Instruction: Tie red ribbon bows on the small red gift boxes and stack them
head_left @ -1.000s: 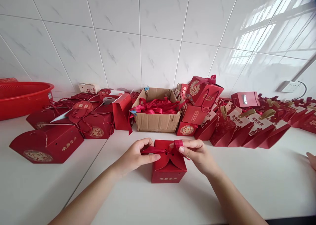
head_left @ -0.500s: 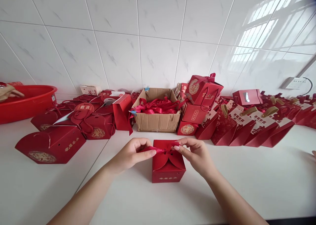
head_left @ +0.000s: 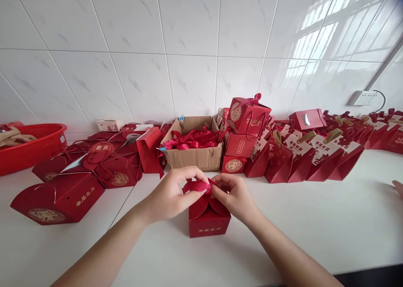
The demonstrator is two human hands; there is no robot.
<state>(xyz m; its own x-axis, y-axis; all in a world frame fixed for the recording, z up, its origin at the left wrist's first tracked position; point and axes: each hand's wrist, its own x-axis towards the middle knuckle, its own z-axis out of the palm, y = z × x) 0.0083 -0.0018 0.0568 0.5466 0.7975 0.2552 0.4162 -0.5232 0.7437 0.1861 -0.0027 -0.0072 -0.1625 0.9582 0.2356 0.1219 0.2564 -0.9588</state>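
A small red gift box [head_left: 209, 226] with gold lettering stands upright on the white table, its curved flaps folded together on top. Over those flaps a loop of red ribbon [head_left: 197, 186] rises. My left hand [head_left: 176, 194] pinches this ribbon from the left between thumb and fingers. From the right, my right hand [head_left: 231, 194] has its fingertips closed on the ribbon close to the middle of the box top. Both hands nearly meet there, and they hide the ribbon's crossing point and the back of the lid.
Behind the box stands a cardboard carton [head_left: 193, 158] full of red ribbons. Finished red boxes [head_left: 59, 196] crowd the left, and stacked boxes [head_left: 241, 144] and a row of red bags [head_left: 317, 159] line the right. Another person's hand [head_left: 22, 140] is in a red basin [head_left: 37, 148].
My hands have come closer together over the box, and the ribbon now forms a raised loop. The view has shifted slightly. At far left, the other person's hand appears further inside the basin.
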